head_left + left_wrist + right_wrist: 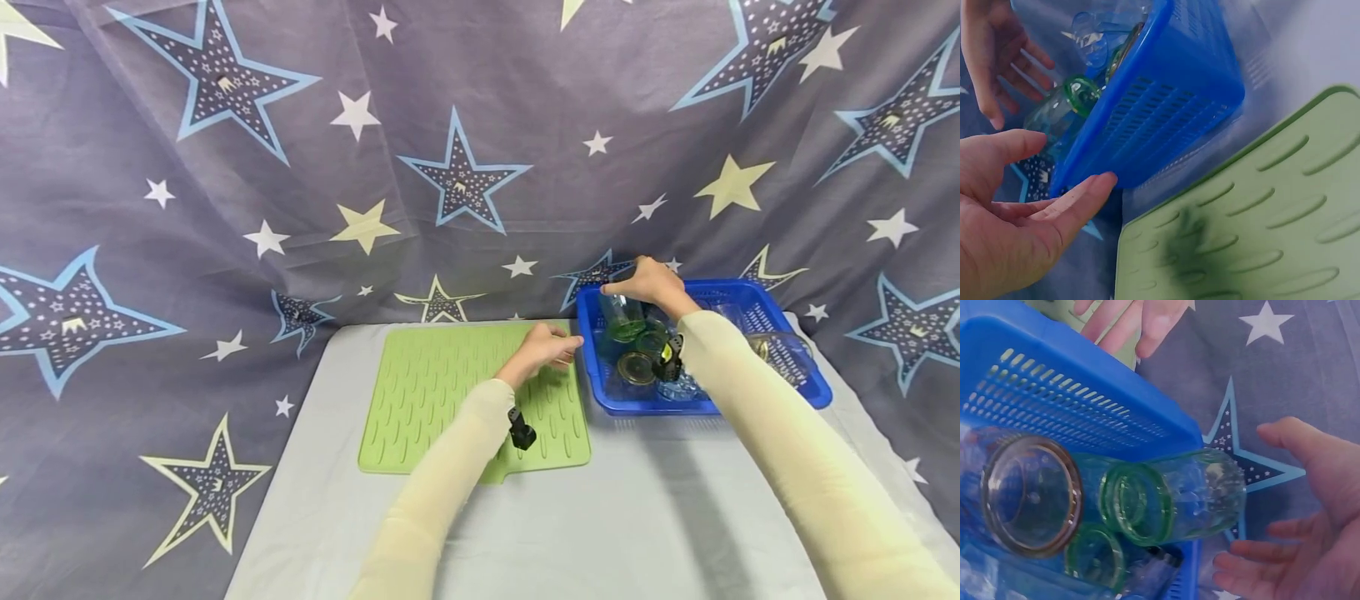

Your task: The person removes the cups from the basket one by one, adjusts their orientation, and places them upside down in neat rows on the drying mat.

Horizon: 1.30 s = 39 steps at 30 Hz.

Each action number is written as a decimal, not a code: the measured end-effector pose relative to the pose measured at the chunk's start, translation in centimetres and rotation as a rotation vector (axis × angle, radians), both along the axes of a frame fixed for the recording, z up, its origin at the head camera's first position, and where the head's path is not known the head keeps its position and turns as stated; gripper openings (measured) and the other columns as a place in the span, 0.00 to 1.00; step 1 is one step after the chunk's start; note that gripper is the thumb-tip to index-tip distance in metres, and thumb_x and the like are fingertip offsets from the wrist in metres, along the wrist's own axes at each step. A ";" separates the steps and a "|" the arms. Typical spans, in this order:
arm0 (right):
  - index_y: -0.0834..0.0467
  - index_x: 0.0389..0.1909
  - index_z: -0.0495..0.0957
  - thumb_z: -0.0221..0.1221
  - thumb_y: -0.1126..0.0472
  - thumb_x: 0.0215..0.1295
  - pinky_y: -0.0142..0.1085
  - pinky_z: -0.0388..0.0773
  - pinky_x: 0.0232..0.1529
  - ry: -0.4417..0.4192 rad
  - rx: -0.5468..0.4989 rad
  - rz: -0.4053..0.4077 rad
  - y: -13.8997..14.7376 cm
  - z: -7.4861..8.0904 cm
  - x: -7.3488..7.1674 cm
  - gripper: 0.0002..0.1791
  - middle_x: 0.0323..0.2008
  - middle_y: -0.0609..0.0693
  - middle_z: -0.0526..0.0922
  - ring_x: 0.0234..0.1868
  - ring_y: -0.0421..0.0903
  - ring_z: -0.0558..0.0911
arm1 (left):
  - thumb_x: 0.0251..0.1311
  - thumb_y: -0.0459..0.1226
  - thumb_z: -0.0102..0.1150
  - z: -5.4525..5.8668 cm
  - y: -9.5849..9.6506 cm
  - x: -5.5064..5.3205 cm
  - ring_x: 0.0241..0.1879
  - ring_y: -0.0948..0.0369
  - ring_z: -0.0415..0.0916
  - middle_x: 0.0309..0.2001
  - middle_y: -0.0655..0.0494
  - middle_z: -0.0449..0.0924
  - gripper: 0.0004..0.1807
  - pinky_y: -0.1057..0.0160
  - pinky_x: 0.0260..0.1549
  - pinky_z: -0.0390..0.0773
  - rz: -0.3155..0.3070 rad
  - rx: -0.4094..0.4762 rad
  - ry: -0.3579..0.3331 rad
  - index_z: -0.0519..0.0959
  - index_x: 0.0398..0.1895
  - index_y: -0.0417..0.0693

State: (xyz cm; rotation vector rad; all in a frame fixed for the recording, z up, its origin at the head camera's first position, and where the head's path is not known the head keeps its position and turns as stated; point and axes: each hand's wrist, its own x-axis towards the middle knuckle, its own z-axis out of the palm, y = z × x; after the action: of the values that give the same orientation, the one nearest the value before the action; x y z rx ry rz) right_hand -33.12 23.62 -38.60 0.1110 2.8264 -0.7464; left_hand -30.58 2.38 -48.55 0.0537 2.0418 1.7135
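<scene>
Upside down in the blue basket (592, 367) stands a clear drinking glass (1191, 497) with a thick green base. My right hand (651, 282) is over the far left part of the basket. In the right wrist view its thumb and fingers (1297, 440) are spread near the glass's rim end, with a gap between. My left hand (546, 346) hovers over the right side of a green ribbed drying mat (427, 383), beside the basket's left wall. Nothing is between its parted thumb and fingers (1079, 206).
More glassware lies in the basket, including an amber-rimmed glass (1032, 497), another green-based glass (1094, 559) and clear blue-looking pieces. Mat and basket sit side by side on a white-covered table (600, 517). A star-patterned cloth (465, 83) hangs behind and around it.
</scene>
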 end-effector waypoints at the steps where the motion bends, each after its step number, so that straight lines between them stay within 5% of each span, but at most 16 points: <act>1: 0.72 0.74 0.57 0.63 0.37 0.62 0.64 0.70 0.64 -0.008 -0.004 -0.020 0.0 -0.1 0.0 0.54 0.71 0.73 0.64 0.66 0.71 0.70 | 0.66 0.36 0.64 0.0 0.2 0.0 0.54 0.38 0.82 0.52 0.27 0.82 0.33 0.42 0.57 0.79 0.006 0.009 -0.006 0.67 0.67 0.24; 5: 0.74 0.71 0.60 0.65 0.36 0.60 0.60 0.76 0.59 -0.059 -0.047 -0.095 -0.1 -0.5 0.0 0.54 0.68 0.73 0.68 0.60 0.67 0.75 | 0.64 0.34 0.66 -0.1 1.0 0.0 0.49 0.39 0.85 0.44 0.32 0.86 0.24 0.44 0.53 0.82 0.027 -0.006 -0.006 0.75 0.57 0.26; 11: 0.74 0.76 0.47 0.66 0.40 0.63 0.62 0.69 0.68 -0.125 -0.225 -0.148 -0.3 -1.1 0.5 0.58 0.74 0.72 0.59 0.70 0.69 0.67 | 0.60 0.30 0.69 -0.3 2.0 0.0 0.30 0.52 0.88 0.40 0.37 0.86 0.20 0.60 0.37 0.88 0.056 -0.054 0.018 0.78 0.53 0.26; 21: 0.75 0.71 0.57 0.67 0.45 0.63 0.61 0.73 0.64 -0.130 -0.258 -0.179 -0.4 -3.1 0.2 0.50 0.65 0.71 0.69 0.59 0.64 0.74 | 0.57 0.25 0.70 -0.1 3.1 1.2 0.37 0.47 0.89 0.44 0.37 0.84 0.20 0.65 0.31 0.87 0.121 -0.124 0.038 0.79 0.52 0.25; 23: 0.73 0.62 0.65 0.67 0.44 0.62 0.54 0.80 0.54 -0.123 -0.244 -0.183 -0.4 -3.7 0.1 0.42 0.49 0.66 0.74 0.45 0.59 0.76 | 0.57 0.25 0.70 -0.1 3.2 1.3 0.37 0.48 0.89 0.44 0.39 0.83 0.19 0.63 0.33 0.87 0.129 -0.146 0.039 0.80 0.51 0.26; 26: 0.66 0.45 0.66 0.68 0.44 0.61 0.44 0.72 0.33 -0.112 -0.235 -0.192 -0.3 -4.3 -0.1 0.32 0.31 0.54 0.62 0.28 0.48 0.64 | 0.56 0.25 0.70 -0.1 3.3 1.4 0.36 0.49 0.89 0.43 0.41 0.83 0.17 0.62 0.33 0.87 0.144 -0.160 0.027 0.81 0.49 0.27; 28: 0.64 0.43 0.65 0.69 0.45 0.60 0.41 0.64 0.30 -0.109 -0.236 -0.200 -0.3 -4.7 -0.1 0.31 0.30 0.51 0.56 0.26 0.45 0.58 | 0.56 0.25 0.71 -0.2 3.4 1.5 0.36 0.49 0.89 0.41 0.42 0.84 0.16 0.63 0.31 0.87 0.151 -0.164 0.017 0.82 0.47 0.28; 30: 0.66 0.46 0.66 0.69 0.45 0.60 0.41 0.65 0.30 -0.099 -0.233 -0.202 -0.4 -4.8 -0.1 0.32 0.31 0.51 0.59 0.26 0.45 0.60 | 0.55 0.25 0.71 -0.3 3.4 1.4 0.35 0.49 0.89 0.39 0.42 0.84 0.14 0.65 0.28 0.86 0.157 -0.162 0.011 0.82 0.45 0.29; 34: 0.61 0.34 0.64 0.69 0.46 0.60 0.40 0.64 0.28 -0.090 -0.218 -0.214 -0.5 -4.9 -0.1 0.27 0.26 0.49 0.56 0.24 0.44 0.59 | 0.55 0.24 0.71 -0.4 3.4 1.3 0.35 0.49 0.89 0.37 0.44 0.84 0.12 0.68 0.24 0.84 0.162 -0.152 0.011 0.83 0.42 0.28; 39: 0.62 0.36 0.67 0.67 0.47 0.63 0.47 0.77 0.41 -0.088 -0.212 -0.209 -0.9 -4.4 0.0 0.24 0.32 0.54 0.67 0.33 0.51 0.70 | 0.55 0.25 0.71 -0.2 3.2 1.1 0.34 0.50 0.89 0.36 0.45 0.84 0.11 0.62 0.31 0.87 0.163 -0.146 0.023 0.83 0.41 0.29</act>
State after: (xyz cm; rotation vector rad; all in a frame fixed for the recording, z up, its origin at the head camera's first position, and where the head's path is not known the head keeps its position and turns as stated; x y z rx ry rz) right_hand -33.17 22.74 -43.04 0.3983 2.6606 -1.0524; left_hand -29.48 5.60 -48.79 -0.1448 2.2357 1.6580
